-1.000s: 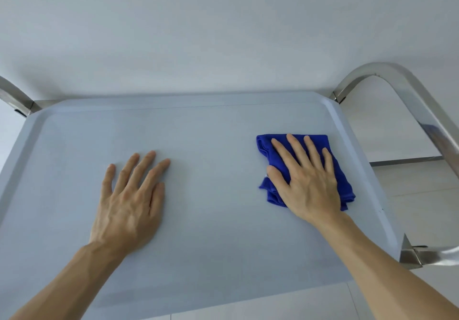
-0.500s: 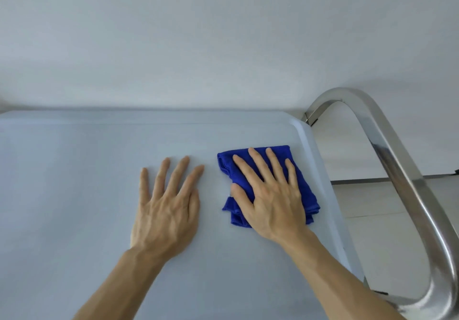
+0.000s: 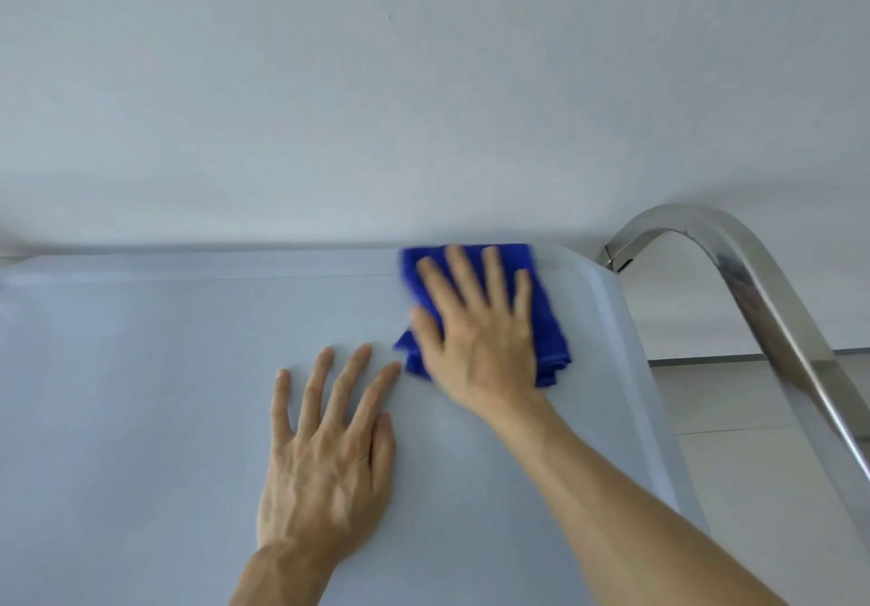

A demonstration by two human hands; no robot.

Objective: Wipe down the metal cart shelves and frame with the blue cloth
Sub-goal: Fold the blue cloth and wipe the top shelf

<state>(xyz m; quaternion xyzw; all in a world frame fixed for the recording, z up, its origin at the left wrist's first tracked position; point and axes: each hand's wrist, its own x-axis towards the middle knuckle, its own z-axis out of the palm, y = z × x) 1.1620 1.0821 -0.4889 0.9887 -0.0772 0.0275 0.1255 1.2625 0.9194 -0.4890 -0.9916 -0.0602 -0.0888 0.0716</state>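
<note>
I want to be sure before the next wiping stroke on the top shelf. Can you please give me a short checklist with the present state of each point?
1. Blue cloth lies under the right hand, fingers flat on it: ok.
2. Cloth reaches the far rim of the top shelf near the right corner: ok.
3. Left hand rests flat on the shelf, beside the cloth and apart from it: ok.
4. Cloth folded, not bunched: cannot tell, it is blurred.
5. Metal frame handle wiped: cannot tell.
</note>
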